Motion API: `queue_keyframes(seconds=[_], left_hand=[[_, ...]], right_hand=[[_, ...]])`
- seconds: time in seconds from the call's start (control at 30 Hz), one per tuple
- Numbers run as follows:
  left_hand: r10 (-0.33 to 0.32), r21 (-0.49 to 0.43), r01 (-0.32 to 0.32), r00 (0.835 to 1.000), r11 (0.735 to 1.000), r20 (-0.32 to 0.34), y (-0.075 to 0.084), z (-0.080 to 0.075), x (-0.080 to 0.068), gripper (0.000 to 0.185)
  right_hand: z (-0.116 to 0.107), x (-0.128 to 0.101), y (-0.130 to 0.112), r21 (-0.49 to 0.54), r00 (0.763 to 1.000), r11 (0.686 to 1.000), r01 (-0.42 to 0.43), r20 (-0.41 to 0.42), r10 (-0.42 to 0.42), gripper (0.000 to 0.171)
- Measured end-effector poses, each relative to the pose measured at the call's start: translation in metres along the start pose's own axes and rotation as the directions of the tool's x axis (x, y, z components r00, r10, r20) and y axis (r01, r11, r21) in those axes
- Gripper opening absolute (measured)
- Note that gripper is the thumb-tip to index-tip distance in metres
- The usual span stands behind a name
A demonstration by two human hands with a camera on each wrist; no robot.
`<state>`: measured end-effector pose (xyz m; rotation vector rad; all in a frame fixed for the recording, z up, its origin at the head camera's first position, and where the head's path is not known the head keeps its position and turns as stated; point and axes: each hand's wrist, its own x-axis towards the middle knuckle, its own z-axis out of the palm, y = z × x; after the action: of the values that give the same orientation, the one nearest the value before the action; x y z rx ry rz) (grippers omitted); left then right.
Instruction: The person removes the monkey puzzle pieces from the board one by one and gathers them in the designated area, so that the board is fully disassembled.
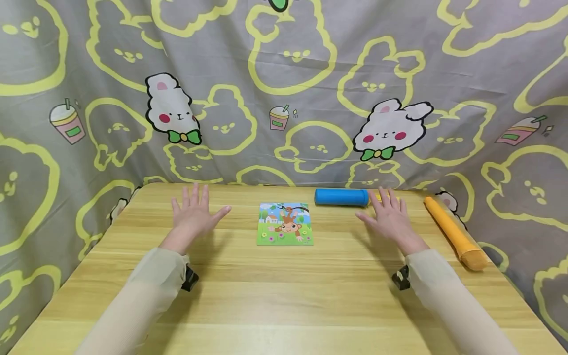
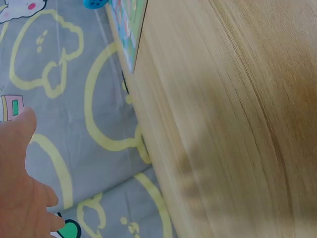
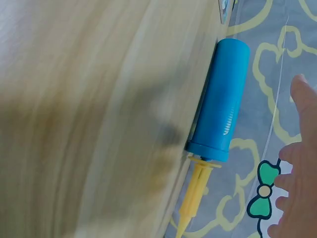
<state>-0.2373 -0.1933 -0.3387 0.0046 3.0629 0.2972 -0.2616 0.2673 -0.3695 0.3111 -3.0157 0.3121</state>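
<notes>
On our wooden table (image 1: 284, 296), both hands hover flat, fingers spread, holding nothing. Our right hand (image 1: 390, 217) sits just beside the blue pump (image 1: 341, 197), and a careless nudge could roll it off the far edge; our left hand (image 1: 193, 214) is clear of the monkey puzzle (image 1: 285, 224).

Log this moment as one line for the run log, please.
left hand: open, above table | right hand: open, near blue pump | monkey puzzle: between hands | orange tube: right edge
</notes>
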Motion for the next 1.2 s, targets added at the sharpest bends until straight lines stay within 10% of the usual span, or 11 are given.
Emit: queue_keyframes(seconds=[0.63,0.9,1.2], left_hand=[[0.103,0.165,-0.113,0.992,0.980,0.065,0.053,0.033,0.021,0.090],[0.297,0.091,-0.318,0.935,0.944,0.192,0.067,0.055,0.028,0.087],[0.343,0.160,-0.409,0.881,0.899,0.326,0.074,0.067,0.034,0.079]], right_hand=[[0.024,0.034,-0.075,0.019,0.964,0.970,0.243,0.106,-0.244,0.078],[0.050,0.037,-0.102,0.099,0.902,0.938,0.331,0.258,-0.345,0.077],[0.060,0.040,-0.109,0.115,0.890,0.953,0.279,0.342,-0.301,0.071]])
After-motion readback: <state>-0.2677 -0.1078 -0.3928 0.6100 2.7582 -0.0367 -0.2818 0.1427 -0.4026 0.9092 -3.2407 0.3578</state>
